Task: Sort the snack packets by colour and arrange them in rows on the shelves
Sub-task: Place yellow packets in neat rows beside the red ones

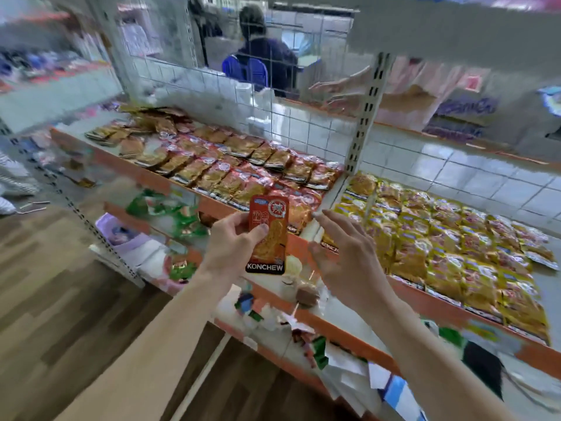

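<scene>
My left hand [232, 241] grips a red snack packet [268, 235] marked KONCHEW, upright, in front of the shelf's orange edge. Beside it on the right, my right hand [346, 253] hangs in the air with straight, spread fingers and holds nothing. On the left shelf section [212, 208], red packets [243, 174] lie in overlapping rows, with brown ones farther back. The right shelf section [409, 290] carries rows of yellow packets [449, 238].
A white slotted upright [364, 117] and a wire grid back divide the shelves. Lower shelves [334, 323] hold loose mixed wrappers and green packets [182, 220]. Behind the grid a person sits on a blue chair [243, 66], and another person's arm [337, 83] reaches across. Wood floor lies at left.
</scene>
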